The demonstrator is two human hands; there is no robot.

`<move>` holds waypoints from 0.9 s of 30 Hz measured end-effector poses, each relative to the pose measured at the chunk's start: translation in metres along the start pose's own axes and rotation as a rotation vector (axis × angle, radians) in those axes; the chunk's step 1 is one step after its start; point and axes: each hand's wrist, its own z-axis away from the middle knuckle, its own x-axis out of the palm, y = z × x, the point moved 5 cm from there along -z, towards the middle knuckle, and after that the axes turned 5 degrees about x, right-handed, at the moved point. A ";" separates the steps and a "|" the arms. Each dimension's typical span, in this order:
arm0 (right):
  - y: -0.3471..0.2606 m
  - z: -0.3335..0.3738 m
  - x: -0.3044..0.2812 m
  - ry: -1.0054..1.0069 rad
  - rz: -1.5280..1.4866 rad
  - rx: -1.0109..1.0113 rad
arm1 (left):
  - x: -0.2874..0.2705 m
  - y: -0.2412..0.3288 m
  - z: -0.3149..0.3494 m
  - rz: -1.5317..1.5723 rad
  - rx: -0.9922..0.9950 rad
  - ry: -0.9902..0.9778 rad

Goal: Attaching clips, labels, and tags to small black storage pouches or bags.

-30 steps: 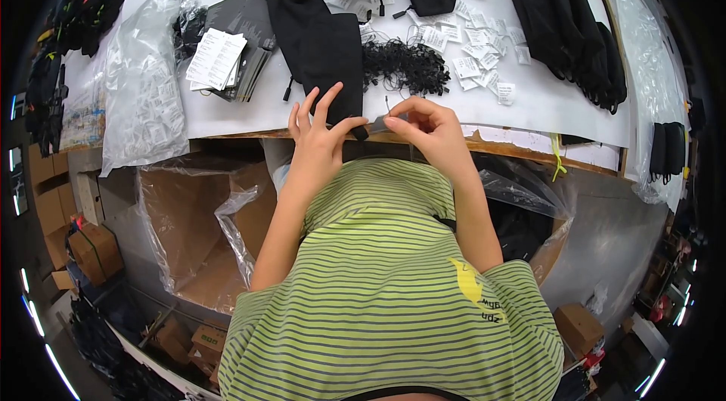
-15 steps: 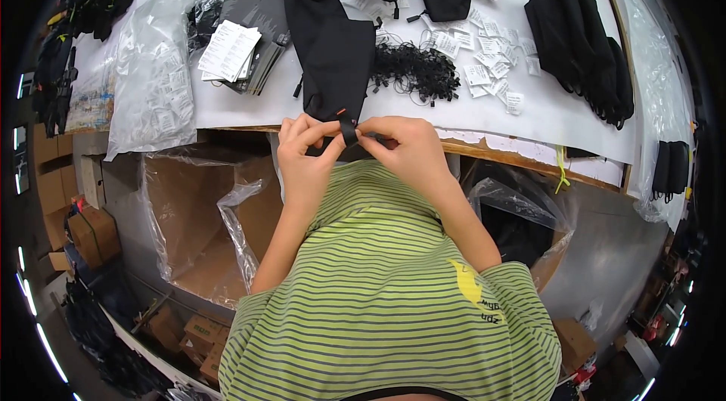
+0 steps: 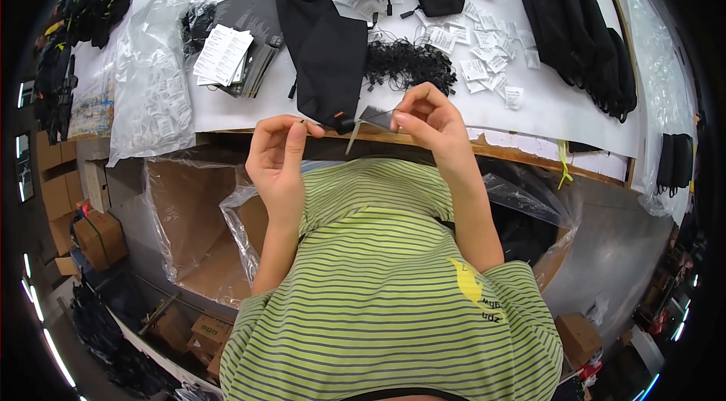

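A long black fabric piece [image 3: 325, 53], shaped like a pouch or sleeve, lies on the white table with its near end at the table edge. That end has a small orange tab and a black strap loop [image 3: 344, 126]. Beside the loop hang a dark tag [image 3: 374, 117] and a narrow white label [image 3: 352, 140]. My right hand [image 3: 435, 125] pinches a thin black string that runs toward the dark tag. On the loop's other side, my left hand [image 3: 280, 150] is closed in a pinch at a small dark bit I cannot make out.
Stacked cards [image 3: 223, 57] lie left of the fabric, near a clear plastic bag [image 3: 155, 72]. To the right are a heap of black strings [image 3: 408, 65] and scattered white labels [image 3: 491, 53]. Folded black pieces [image 3: 578, 38] lie farther right. A plastic-lined carton [image 3: 193, 227] stands below the table.
My hands have moved apart from the strap loop, the left one leftward, the right one rightward and up. The dark tag and white label now show between them.
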 end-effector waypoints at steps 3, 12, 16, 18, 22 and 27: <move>-0.006 0.001 -0.004 0.038 0.008 0.000 | 0.007 0.003 -0.002 -0.050 0.038 -0.079; 0.009 0.002 -0.006 0.075 -0.124 0.023 | 0.050 0.003 -0.013 -0.322 0.213 -0.336; 0.011 0.004 -0.002 0.106 -0.091 0.037 | 0.062 0.003 -0.012 -0.543 0.370 -0.412; 0.012 0.005 0.001 0.100 -0.085 0.046 | 0.062 0.001 -0.011 -0.602 0.388 -0.417; 0.011 0.005 0.002 0.127 -0.068 0.050 | 0.062 0.000 -0.011 -0.608 0.375 -0.435; 0.009 0.005 0.003 0.136 -0.053 0.055 | 0.060 0.002 -0.010 -0.595 0.394 -0.409</move>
